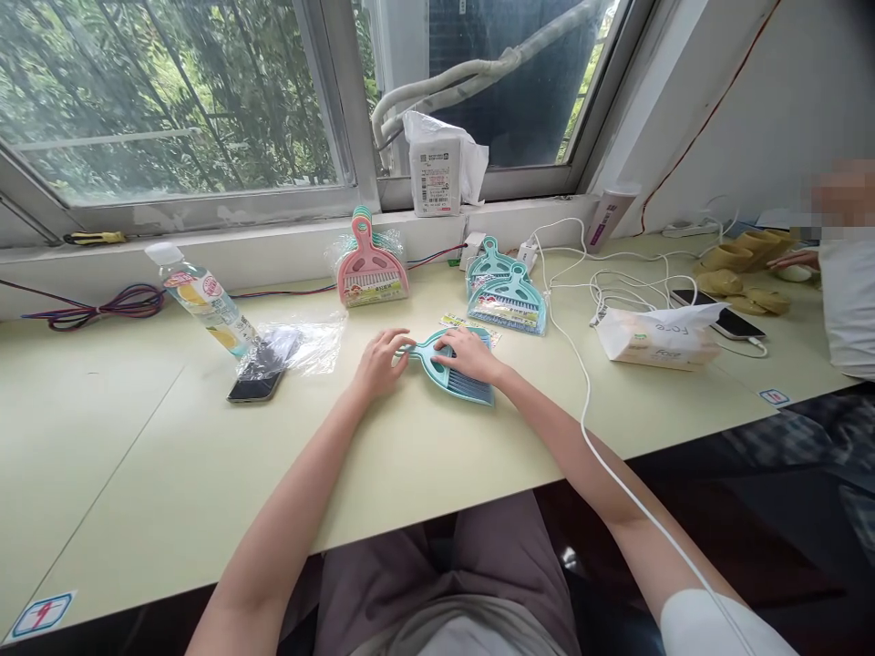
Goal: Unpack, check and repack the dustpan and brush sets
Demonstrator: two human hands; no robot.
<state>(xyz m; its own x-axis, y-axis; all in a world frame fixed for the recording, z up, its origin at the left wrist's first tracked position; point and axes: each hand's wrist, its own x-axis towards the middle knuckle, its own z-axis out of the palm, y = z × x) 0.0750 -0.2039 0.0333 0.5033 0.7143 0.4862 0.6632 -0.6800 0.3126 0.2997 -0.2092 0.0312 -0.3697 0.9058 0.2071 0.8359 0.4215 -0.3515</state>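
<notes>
A teal mini dustpan with its brush (443, 375) lies flat on the table, handle pointing left and grey bristles to the right. At the handle end, my left hand (381, 364) has its fingers closed around the tip. My right hand (471, 353) grips the set from above, fingers on the brush body, covering part of it. A printed card label (454, 321) sticks out behind it. Further back, two teal dustpan and brush sets (507, 305) with labels lean together. To their left, a pink dustpan and brush set (371, 269) stands in front of others in clear plastic.
Left are a tilted drink bottle (205, 301), clear plastic wrap (314, 344) and a phone (254, 386). A white cable (585, 401) crosses the table and my right arm. Right stand a tissue pack (649, 342) and a cup (611, 219). Another person's sleeve (848, 305) is at the far right.
</notes>
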